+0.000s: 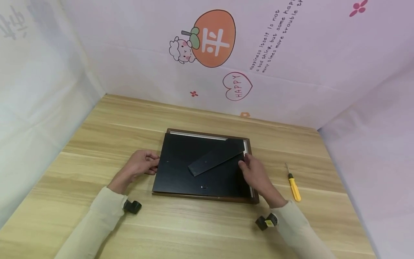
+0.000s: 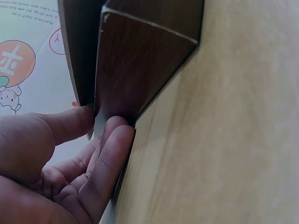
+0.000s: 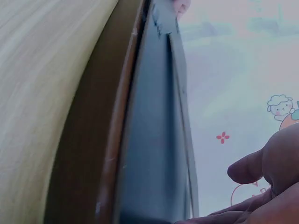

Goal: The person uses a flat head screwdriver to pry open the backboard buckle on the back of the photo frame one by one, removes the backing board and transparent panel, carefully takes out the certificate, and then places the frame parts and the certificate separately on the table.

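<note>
A picture frame [image 1: 207,197] with a brown rim lies back side up on the wooden table. Its black backing board [image 1: 181,158] sits slightly askew over the rim, with white strips showing along the far and right sides. A black easel stand leg [image 1: 216,158] slants across the board. At the left edge, my left hand [image 1: 142,164] pinches the board's edge, thumb against it and bent fingertips beside the frame's side wall [image 2: 135,70]. My right hand [image 1: 255,174] is at the right edge near the stand leg's top end, its thumb [image 3: 245,168] lifted apart from the fingers.
To the right lies a screwdriver [image 1: 293,185] with a yellow handle, its tip pointing away from me. Printed white cloth [image 1: 145,72] hangs behind and at both sides of the wooden table [image 1: 194,230].
</note>
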Available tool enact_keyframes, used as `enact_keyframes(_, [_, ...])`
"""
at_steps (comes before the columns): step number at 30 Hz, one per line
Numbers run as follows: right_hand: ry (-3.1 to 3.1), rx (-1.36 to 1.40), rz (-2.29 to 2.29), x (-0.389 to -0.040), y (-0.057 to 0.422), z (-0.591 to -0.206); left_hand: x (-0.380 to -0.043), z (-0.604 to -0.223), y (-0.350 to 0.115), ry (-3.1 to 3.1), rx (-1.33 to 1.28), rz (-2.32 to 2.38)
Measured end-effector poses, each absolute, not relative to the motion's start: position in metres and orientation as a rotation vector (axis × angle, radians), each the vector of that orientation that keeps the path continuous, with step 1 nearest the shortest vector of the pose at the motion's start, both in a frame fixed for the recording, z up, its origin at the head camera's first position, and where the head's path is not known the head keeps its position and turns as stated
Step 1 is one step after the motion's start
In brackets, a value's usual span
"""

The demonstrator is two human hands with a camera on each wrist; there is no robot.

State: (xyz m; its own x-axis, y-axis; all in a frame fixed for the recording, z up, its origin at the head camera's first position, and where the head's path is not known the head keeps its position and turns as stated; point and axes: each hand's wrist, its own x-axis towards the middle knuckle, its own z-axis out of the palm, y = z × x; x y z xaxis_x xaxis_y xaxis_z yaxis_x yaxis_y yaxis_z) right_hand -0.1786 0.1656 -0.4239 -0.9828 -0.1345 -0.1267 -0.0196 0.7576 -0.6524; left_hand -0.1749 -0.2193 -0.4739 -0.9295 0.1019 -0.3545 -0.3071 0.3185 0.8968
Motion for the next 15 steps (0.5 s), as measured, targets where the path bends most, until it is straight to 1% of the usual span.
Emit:
enact_keyframes(6, [2.731,-0.056,-1.028,-0.181,0.164,-0.414,-0.175,-0.472,-0.219,2.252,-0.189,1.633])
enact_keyframes(15, [2.562,0.065,-1.119,-0.191,0.168,-0.410,-0.174,-0.472,-0.218,2.246,-0.194,1.646])
